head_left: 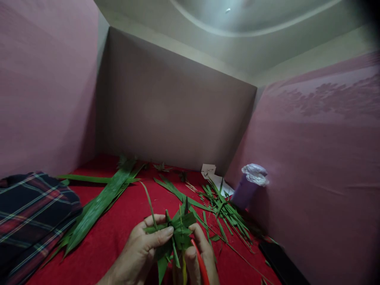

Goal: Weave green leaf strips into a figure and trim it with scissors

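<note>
In the lower middle I hold a folded, woven piece of green leaf strips (181, 231) between both hands. My left hand (145, 241) is closed on its left side, thumb pressed on the front, with a long thin strip (148, 202) curving up from behind the fingers. My right hand (204, 247) is closed at the right side of the piece and also holds a red-handled tool (200, 259). A dark pointed tip sticks up above the weave; whether it belongs to the tool I cannot tell. A yellow strip shows below the weave, between the hands.
Long broad leaves (101, 204) lie on the red cloth (118, 233) at left, beside plaid fabric (38, 221). At right are a pile of cut leaf strips (227, 213), white papers (219, 184), a purple container with clear plastic on top (246, 190) and a black flat object (282, 261).
</note>
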Action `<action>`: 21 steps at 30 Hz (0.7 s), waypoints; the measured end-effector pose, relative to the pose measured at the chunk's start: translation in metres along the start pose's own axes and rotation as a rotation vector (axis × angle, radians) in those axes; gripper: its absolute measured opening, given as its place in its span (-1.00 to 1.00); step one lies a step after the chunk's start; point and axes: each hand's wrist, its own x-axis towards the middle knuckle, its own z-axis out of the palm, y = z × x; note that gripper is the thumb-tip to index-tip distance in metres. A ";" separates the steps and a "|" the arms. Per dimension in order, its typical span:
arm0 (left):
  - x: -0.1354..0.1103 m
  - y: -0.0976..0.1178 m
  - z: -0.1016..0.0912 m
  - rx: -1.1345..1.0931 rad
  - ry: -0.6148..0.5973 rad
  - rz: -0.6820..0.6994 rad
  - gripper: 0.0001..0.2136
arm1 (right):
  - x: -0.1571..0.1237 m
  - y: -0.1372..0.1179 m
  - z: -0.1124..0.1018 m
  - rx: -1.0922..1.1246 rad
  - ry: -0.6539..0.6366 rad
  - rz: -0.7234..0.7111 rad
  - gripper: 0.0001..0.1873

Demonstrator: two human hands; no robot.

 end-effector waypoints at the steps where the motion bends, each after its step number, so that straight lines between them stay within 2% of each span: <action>1: 0.000 0.000 0.000 -0.002 -0.010 -0.005 -0.63 | 0.000 0.001 0.000 0.007 0.007 0.003 -0.39; 5: 0.000 -0.001 -0.002 -0.013 -0.043 -0.018 -0.63 | -0.002 0.007 0.003 0.025 0.051 0.023 -0.40; 10: 0.002 -0.003 -0.003 -0.010 -0.019 -0.013 -0.62 | -0.004 0.004 0.004 0.050 0.018 0.028 -0.40; 15: 0.003 -0.002 -0.002 0.006 0.001 -0.006 -0.62 | -0.004 -0.002 0.003 0.001 0.050 -0.010 -0.41; 21: 0.001 -0.003 -0.002 0.009 -0.005 -0.015 -0.61 | -0.002 0.004 0.001 0.042 0.027 0.005 -0.42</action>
